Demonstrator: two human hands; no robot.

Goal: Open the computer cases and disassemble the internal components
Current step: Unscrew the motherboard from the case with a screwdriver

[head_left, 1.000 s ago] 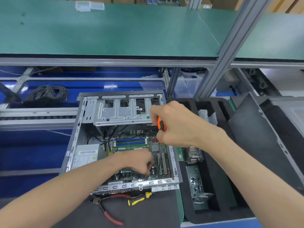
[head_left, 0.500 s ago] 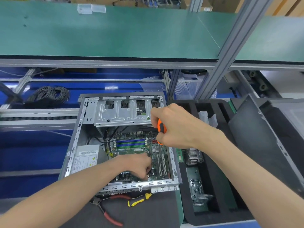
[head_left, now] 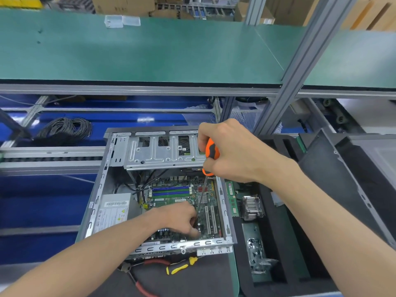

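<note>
An open grey computer case lies on its side before me, with a green motherboard showing inside and a power supply at its left. My right hand grips an orange-and-black screwdriver upright; its thin shaft runs down to the board. My left hand rests on the motherboard with fingers curled at the shaft's tip; what they pinch is hidden. A metal drive cage spans the case's far end.
A black foam tray at the right holds a heatsink, a memory stick and a metal bracket. Red pliers and yellow-handled cutters lie at the case's near edge. Coiled black cable sits far left. An aluminium post rises right.
The view has shifted slightly. My right hand keeps the screwdriver upright in nearly the same place, and my left hand stays at the shaft's tip on the board.
</note>
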